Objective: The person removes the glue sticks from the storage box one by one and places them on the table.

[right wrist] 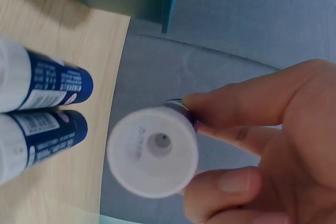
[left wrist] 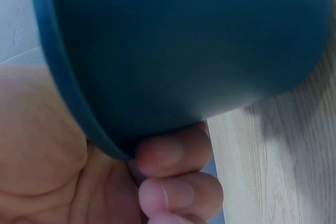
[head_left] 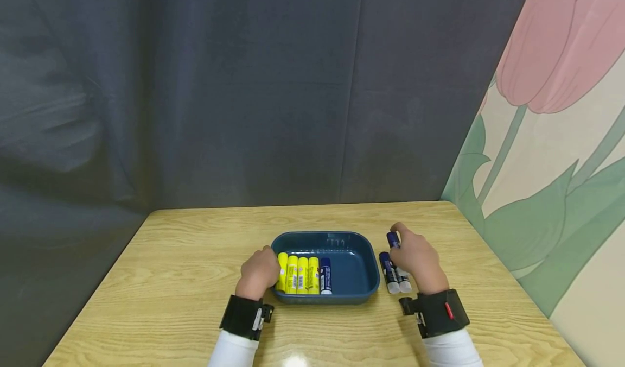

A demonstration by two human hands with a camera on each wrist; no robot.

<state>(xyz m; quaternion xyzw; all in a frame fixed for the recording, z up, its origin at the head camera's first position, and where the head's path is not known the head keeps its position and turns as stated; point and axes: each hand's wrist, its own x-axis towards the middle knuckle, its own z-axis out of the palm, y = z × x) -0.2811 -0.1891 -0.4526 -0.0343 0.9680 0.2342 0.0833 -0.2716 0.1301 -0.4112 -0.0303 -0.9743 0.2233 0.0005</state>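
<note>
My left hand grips the left side of a dark blue tray; in the left wrist view its fingers curl under the rim. Inside the tray, several yellow glue sticks lie side by side at the left, with one dark blue glue stick beside them. To the right of the tray, my right hand holds another blue glue stick between thumb and fingers, its white base facing the wrist camera. Two more blue glue sticks lie against each other on the table near that hand.
The wooden table reaches back to a dark grey curtain. A wall with painted tulips runs along the right side. Black camera straps are worn on both wrists.
</note>
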